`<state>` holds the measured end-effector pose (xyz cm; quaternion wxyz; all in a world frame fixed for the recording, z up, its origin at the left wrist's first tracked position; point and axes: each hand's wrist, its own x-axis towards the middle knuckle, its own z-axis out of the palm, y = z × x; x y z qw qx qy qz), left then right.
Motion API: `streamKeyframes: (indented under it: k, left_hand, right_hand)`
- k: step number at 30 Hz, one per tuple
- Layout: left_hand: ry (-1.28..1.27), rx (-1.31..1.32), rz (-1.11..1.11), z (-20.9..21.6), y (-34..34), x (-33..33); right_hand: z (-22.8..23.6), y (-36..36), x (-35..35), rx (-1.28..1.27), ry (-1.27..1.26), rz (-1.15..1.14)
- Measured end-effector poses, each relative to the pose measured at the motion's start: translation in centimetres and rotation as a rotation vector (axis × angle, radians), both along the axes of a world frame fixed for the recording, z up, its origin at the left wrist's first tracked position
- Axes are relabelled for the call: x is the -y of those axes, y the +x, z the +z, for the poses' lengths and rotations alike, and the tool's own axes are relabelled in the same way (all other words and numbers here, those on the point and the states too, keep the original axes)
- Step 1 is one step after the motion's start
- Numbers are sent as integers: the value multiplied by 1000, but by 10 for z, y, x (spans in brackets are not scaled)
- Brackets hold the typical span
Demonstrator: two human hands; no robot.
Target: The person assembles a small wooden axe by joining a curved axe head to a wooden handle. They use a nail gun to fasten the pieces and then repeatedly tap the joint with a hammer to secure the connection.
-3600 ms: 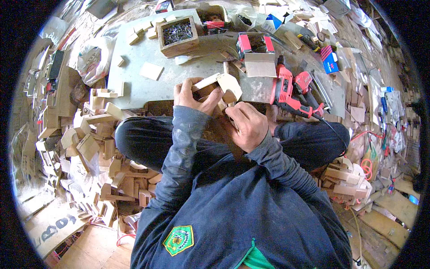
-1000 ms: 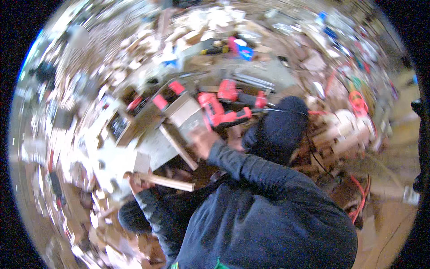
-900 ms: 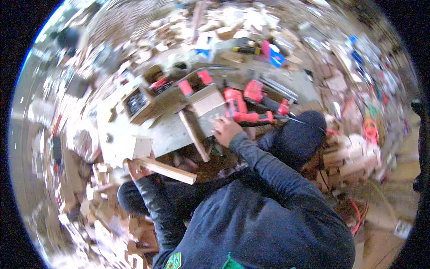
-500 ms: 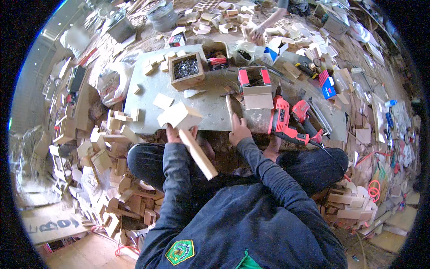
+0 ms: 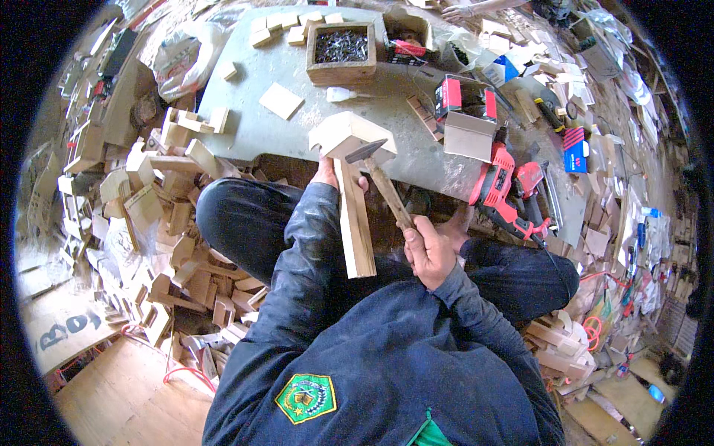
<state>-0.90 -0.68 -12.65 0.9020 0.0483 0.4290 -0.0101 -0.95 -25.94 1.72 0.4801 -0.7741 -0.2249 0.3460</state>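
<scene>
My left hand (image 5: 326,172) grips a wooden piece (image 5: 352,193), a long flat plank with a wider shaped block at its far end. The block end rests at the near edge of the grey worktop (image 5: 260,134). My right hand (image 5: 430,249) is closed on the wooden handle of a hammer (image 5: 381,180). The hammer's dark metal head lies against the block at the top of the wooden piece. Both forearms are in dark blue sleeves, and I sit with my knees under the worktop's edge.
A wooden box of dark nails (image 5: 341,50) stands at the back of the worktop. A red power drill (image 5: 504,195) lies at its right edge beside a red and grey box (image 5: 465,117). Wood offcuts (image 5: 160,201) are heaped on the floor to the left. Another person's hand (image 5: 457,12) shows at the top.
My view swung back down onto the worktop. My right hand, reaching at the table half a second ago, now holds a hammer against the wooden piece, which my left hand has kept.
</scene>
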Motion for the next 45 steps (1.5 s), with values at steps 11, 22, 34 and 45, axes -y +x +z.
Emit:
streamKeyframes:
  k: [11, 22, 34, 45]
  left_hand:
    - [351, 157, -191, 151, -36, 49]
    - [354, 276, -299, 176, -58, 77]
    - [288, 187, -266, 183, -69, 82]
    - [251, 221, -239, 195, -69, 82]
  right_hand:
    - [9, 2, 26, 529, 173, 102]
    - [17, -12, 65, 626, 331, 183]
    - [25, -30, 70, 608, 28, 8]
    - [37, -33, 72, 691, 142, -62]
